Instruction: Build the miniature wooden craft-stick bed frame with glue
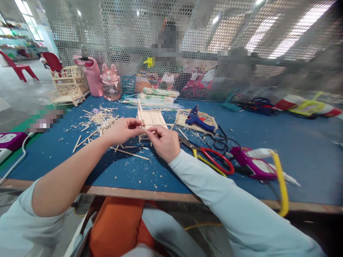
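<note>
A perforated metal screen (pixel 120 35) rises along the far edge of a blue-topped bench (pixel 268 135) where a person in pale blue sleeves works with sticks. Near the far left corner stands a stick-built model (pixel 64 99), just beside a pink bottle (pixel 93 76) and an eared drinking jar (pixel 111 85). A purple-and-white tool (pixel 257 167) lies toward the near right corner; a purple device (pixel 12 142) at the left edge bears white lettering, cut off by the frame and unreadable. Stick bundles (pixel 160 92) in clear wrappers lie along the middle of the far edge, their green print too small to read.

At the bench's middle, between its near and far edges, is a slatted stick piece (pixel 152 117). The left hand (pixel 120 131) and right hand (pixel 165 143) meet at its near side, both pinched closed on thin sticks (pixel 163 125); which fingers hold which stick cannot be told. Right of the piece, a blue glue gun (pixel 199 121) rests on a stick frame (pixel 179 117). Red- and yellow-handled scissors (pixel 197 148) lie nearer the front edge, beside the right wrist. Stick offcuts (pixel 102 119) litter the left half.
</note>
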`<state>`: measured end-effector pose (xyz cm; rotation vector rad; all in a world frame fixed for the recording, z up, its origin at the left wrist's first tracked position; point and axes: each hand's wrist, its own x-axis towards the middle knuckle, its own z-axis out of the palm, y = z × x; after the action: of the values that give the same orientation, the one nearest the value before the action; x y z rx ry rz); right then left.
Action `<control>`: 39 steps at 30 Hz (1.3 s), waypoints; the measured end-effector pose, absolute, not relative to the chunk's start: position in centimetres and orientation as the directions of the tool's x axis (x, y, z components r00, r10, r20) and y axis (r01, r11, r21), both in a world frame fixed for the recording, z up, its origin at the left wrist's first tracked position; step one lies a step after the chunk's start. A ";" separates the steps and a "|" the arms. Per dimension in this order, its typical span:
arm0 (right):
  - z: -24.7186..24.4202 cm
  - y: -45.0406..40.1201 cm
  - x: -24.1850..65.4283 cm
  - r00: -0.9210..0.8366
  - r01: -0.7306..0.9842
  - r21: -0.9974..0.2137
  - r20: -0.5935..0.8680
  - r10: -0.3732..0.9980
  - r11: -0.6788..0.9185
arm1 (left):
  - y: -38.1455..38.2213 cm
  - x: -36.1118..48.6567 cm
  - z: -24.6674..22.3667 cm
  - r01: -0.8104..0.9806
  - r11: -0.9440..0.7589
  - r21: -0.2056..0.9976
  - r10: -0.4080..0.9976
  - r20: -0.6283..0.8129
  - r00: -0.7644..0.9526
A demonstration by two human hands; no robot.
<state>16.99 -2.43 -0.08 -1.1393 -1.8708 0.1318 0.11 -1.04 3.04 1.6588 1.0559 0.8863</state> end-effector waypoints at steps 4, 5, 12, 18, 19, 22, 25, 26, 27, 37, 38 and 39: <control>-0.1 -2.4 16.9 -0.181 0.678 -0.446 0.669 0.721 0.584 | -0.9 0.1 3.0 0.181 -0.127 0.975 0.918 0.046 0.394; -0.1 -2.3 16.8 -0.189 0.691 -0.425 0.675 0.713 0.585 | -0.8 0.0 2.9 0.177 -0.121 0.977 0.917 0.042 0.397; 0.1 -2.1 17.0 -0.214 0.731 -0.312 0.739 0.638 0.607 | -0.2 -0.1 2.2 0.186 -0.114 0.976 0.920 0.033 0.390; 1.0 -1.8 18.2 -0.107 0.695 -0.317 0.842 0.529 0.645 | -0.3 0.0 2.2 0.170 -0.088 0.982 0.928 0.018 0.373; 1.1 -1.7 18.4 -0.102 0.699 -0.301 0.856 0.506 0.649 | -0.4 0.0 2.3 0.174 -0.082 0.981 0.928 0.012 0.372; 1.2 -1.6 18.7 -0.117 0.705 -0.262 0.874 0.472 0.659 | -0.7 0.2 2.7 0.180 -0.060 0.982 0.934 -0.008 0.356; 1.3 -1.9 18.6 -0.132 0.711 -0.267 0.858 0.496 0.651 | -0.9 0.2 2.9 0.184 -0.058 0.981 0.937 -0.010 0.349; 1.3 -2.1 18.5 -0.144 0.715 -0.268 0.848 0.511 0.646 | -0.9 0.2 3.0 0.186 -0.063 0.980 0.937 -0.006 0.350; 1.3 -2.3 18.4 -0.166 0.718 -0.263 0.834 0.526 0.644 | -0.9 0.2 3.0 0.191 -0.070 0.979 0.936 -0.002 0.353; 1.0 -2.2 17.2 -0.345 0.742 -0.206 0.697 0.628 0.638 | -0.5 -0.1 2.7 0.233 -0.139 0.962 0.917 0.037 0.398; 1.1 -2.2 17.2 -0.331 0.750 -0.214 0.697 0.635 0.626 | -0.5 -0.1 2.7 0.238 -0.141 0.961 0.916 0.036 0.399; 1.2 -2.2 17.1 -0.316 0.755 -0.225 0.698 0.643 0.616 | -0.5 -0.1 2.7 0.238 -0.141 0.961 0.916 0.035 0.400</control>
<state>17.07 -2.20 1.18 -1.0973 -2.0495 -0.1813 -0.07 -0.47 2.68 1.6320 1.0378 0.8277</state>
